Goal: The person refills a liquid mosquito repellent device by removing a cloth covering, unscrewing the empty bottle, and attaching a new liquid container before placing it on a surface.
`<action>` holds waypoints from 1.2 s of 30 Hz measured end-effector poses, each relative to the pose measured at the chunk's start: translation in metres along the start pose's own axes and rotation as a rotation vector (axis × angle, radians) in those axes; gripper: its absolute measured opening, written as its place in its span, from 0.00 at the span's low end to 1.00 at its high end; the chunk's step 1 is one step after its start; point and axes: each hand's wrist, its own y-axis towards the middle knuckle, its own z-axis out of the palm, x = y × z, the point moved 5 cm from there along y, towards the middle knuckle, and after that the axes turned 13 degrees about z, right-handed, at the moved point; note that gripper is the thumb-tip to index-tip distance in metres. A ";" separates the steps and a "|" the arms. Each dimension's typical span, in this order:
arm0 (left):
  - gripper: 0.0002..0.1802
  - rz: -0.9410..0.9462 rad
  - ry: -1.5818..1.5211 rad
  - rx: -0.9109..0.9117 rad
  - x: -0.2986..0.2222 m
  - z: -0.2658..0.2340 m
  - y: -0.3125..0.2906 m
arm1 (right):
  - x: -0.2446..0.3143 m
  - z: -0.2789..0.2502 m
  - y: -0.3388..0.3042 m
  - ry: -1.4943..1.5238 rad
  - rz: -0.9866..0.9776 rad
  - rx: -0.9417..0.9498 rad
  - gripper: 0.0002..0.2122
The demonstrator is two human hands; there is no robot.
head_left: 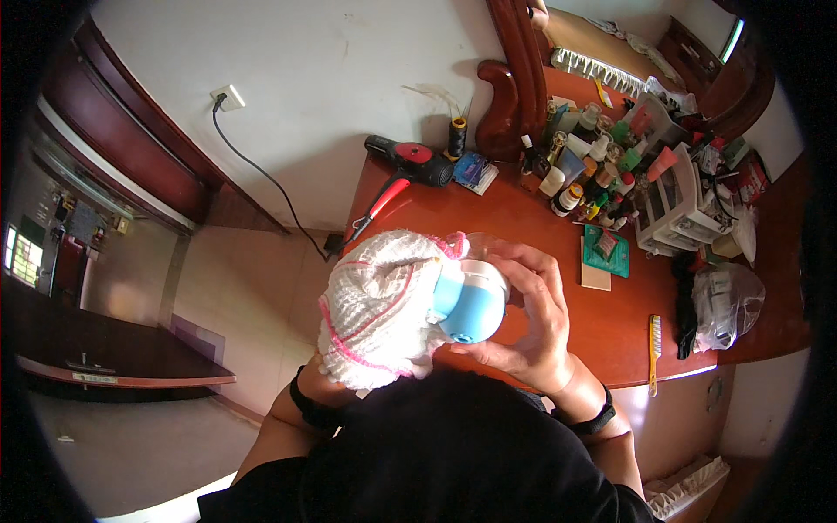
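Observation:
My right hand point(532, 318) grips a light blue and white round device point(469, 301) held over the near edge of the red-brown wooden table point(523, 218). My left hand is wrapped inside a white cloth with pink stitching point(379, 305), which presses against the left side of the device. Only the left wrist with a dark band point(305, 405) shows below the cloth; the fingers are hidden.
A black and red hair dryer point(410, 166) lies at the table's back left, its cord running to a wall socket point(228, 96). Several bottles and jars point(593, 166), white drawer organisers point(680, 200), a clear bag point(728, 301) and a yellow comb point(654, 353) crowd the right side.

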 end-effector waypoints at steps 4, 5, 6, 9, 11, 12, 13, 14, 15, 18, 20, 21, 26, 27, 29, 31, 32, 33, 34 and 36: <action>0.25 0.017 -0.136 -0.055 -0.007 -0.007 0.009 | -0.008 -0.003 -0.002 0.077 0.118 0.054 0.41; 0.25 -0.042 -0.298 -0.097 -0.004 -0.007 0.009 | -0.013 -0.002 -0.002 0.243 0.227 0.103 0.42; 0.25 -0.096 -0.433 -0.134 -0.001 -0.006 0.009 | -0.018 0.000 -0.002 0.408 0.336 0.149 0.43; 0.24 -0.144 -0.539 -0.126 0.002 -0.007 0.007 | -0.022 0.005 -0.005 0.559 0.476 0.176 0.43; 0.24 -0.138 -0.548 -0.094 0.002 -0.007 0.005 | -0.022 0.007 -0.005 0.619 0.526 0.196 0.42; 0.24 -0.127 -0.552 -0.077 0.001 -0.007 0.006 | -0.023 0.008 -0.004 0.659 0.566 0.208 0.42; 0.23 -0.119 -0.558 -0.059 0.000 -0.007 0.006 | -0.024 0.010 -0.005 0.698 0.606 0.220 0.42; 0.23 -0.110 -0.563 -0.045 -0.001 -0.006 0.007 | -0.028 0.010 -0.005 0.698 0.605 0.220 0.42; 0.23 -0.103 -0.564 -0.032 -0.002 -0.007 0.007 | -0.031 0.011 -0.006 0.725 0.553 0.252 0.40; 0.23 -0.092 -0.580 -0.014 -0.003 -0.007 0.008 | -0.035 0.011 -0.007 0.739 0.482 0.294 0.38; 0.22 -0.100 -0.590 -0.020 -0.002 -0.007 0.009 | -0.035 0.011 -0.007 0.726 0.464 0.303 0.38; 0.22 -0.107 -0.593 -0.028 -0.002 -0.007 0.009 | -0.035 0.010 -0.007 0.697 0.459 0.297 0.38; 0.21 -0.167 -0.604 -0.156 -0.003 -0.008 0.011 | -0.034 0.013 -0.009 0.672 0.472 0.239 0.39; 0.21 -0.183 -0.601 -0.193 -0.003 -0.008 0.012 | -0.033 0.012 -0.011 0.519 0.413 0.207 0.39; 0.21 -0.204 -0.570 -0.264 -0.007 -0.009 0.013 | -0.029 0.009 -0.011 0.315 0.291 0.110 0.39; 0.20 -0.213 -0.513 -0.331 -0.008 -0.010 0.012 | -0.025 0.008 -0.010 0.338 0.269 0.099 0.39; 0.20 -0.211 -0.471 -0.357 -0.009 -0.011 0.012 | -0.022 0.007 -0.009 0.359 0.248 0.088 0.39; 0.20 -0.224 -0.452 -0.369 -0.010 -0.011 0.011 | -0.021 0.007 -0.009 0.360 0.249 0.088 0.39; 0.20 -0.206 -0.409 -0.383 -0.014 -0.013 0.015 | -0.018 0.007 -0.009 0.320 0.224 0.095 0.39; 0.20 -0.379 -0.568 -0.277 -0.014 -0.015 0.013 | -0.014 0.007 -0.009 0.279 0.199 0.102 0.39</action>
